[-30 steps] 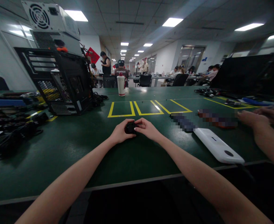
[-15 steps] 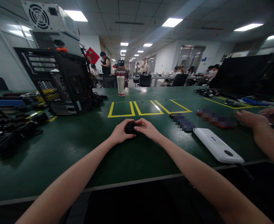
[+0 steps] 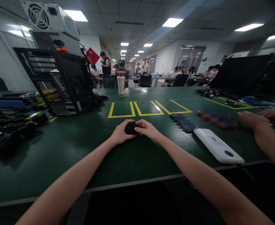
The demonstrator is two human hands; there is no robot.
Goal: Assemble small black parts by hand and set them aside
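Observation:
A small black object (image 3: 130, 127) is held between both hands, just above or on the green table (image 3: 118, 162). My left hand (image 3: 121, 132) curls round its left side, with fingers at the top and the thumb below. From the right, my right hand (image 3: 147, 129) pinches at its edge with thumb and fingertips. What the object is, I cannot make out. Yellow tape outlines (image 3: 149, 114) lie on the table just beyond my hands.
At the left stands a black computer case (image 3: 69, 81) with power supplies on top, beside black cables. A white cup (image 3: 121, 86) stands behind. On the right lie a white power bank (image 3: 218, 145), two blurred phone-like things and another person's hands (image 3: 252, 120).
My hands and the black object have hardly moved. At the right edge, the other person's hands have shifted slightly.

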